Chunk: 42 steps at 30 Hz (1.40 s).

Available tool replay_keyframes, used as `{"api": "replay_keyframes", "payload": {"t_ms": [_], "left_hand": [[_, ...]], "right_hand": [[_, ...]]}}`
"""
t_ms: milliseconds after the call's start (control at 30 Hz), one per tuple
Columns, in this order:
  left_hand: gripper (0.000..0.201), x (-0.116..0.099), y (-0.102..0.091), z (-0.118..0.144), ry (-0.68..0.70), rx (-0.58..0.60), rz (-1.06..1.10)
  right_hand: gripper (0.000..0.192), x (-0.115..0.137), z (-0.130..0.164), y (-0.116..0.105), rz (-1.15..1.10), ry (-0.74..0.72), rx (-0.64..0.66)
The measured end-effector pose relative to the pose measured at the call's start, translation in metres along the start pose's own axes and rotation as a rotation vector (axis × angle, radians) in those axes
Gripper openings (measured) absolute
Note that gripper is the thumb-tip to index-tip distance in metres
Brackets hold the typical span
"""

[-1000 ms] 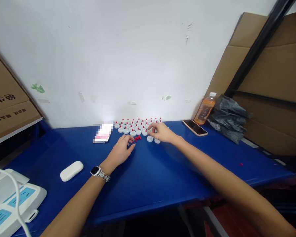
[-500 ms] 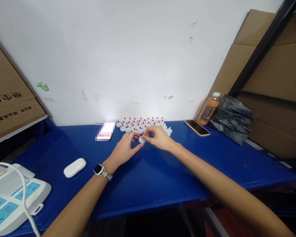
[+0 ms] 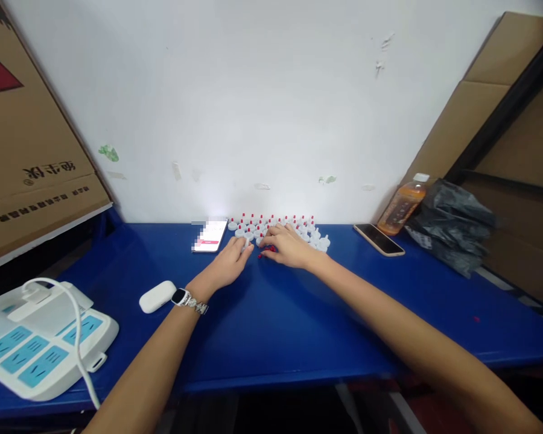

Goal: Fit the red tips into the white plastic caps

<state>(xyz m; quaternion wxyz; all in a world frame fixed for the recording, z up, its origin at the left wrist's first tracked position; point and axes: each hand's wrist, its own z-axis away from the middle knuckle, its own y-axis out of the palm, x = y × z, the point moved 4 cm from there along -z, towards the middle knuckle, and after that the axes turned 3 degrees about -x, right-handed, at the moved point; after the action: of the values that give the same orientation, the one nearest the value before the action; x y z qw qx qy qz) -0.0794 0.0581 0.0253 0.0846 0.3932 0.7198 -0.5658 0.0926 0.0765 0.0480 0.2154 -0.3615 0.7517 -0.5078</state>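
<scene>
My left hand (image 3: 230, 263) is closed on a white nozzle cap (image 3: 247, 243), with thumb and forefinger around its side. My right hand (image 3: 289, 246) reaches over a small heap of loose red tips (image 3: 266, 251), its fingers curved and apart; part of the heap is hidden beneath them. Behind both hands stand rows of white caps with red tips on their nozzles (image 3: 252, 224). Several white caps with bare nozzles (image 3: 322, 243) sit to the right of my right hand.
On the blue table (image 3: 271, 337) lie a lit phone (image 3: 212, 234), a white earbud case (image 3: 157, 296) and a dark phone (image 3: 379, 239). A power strip (image 3: 40, 349) stands at left. An orange drink bottle (image 3: 402, 205) and black plastic bag (image 3: 452, 226) are at right.
My hands have moved apart. The left has carried the white cap left, away from the right hand; the right has lowered over the loose red tips. The view has turned slightly left.
</scene>
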Motion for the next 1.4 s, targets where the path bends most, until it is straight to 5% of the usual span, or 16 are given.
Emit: {"api": "replay_keyframes", "payload": {"t_ms": [233, 633, 1100, 1233, 1400], "left_hand": [[0.032, -0.002, 0.006, 0.0, 0.018, -0.015, 0.004], [0.031, -0.001, 0.002, -0.001, 0.028, -0.032, 0.015], [0.04, -0.026, 0.02, 0.004, 0.103, 0.008, 0.135], [0.043, -0.027, 0.024, 0.004, 0.068, 0.002, 0.267], [0.043, -0.032, 0.023, 0.005, 0.038, 0.046, 0.267]], "right_hand": [[0.014, 0.001, -0.009, 0.016, 0.006, -0.025, 0.104], [0.009, 0.008, -0.014, 0.013, -0.036, 0.019, 0.008], [0.021, -0.008, 0.045, 0.002, -1.307, 0.503, -0.456], [0.022, -0.011, 0.054, 0.01, -1.501, 0.609, -0.534], [0.03, -0.006, 0.055, 0.015, -1.475, 0.636, -0.483]]}}
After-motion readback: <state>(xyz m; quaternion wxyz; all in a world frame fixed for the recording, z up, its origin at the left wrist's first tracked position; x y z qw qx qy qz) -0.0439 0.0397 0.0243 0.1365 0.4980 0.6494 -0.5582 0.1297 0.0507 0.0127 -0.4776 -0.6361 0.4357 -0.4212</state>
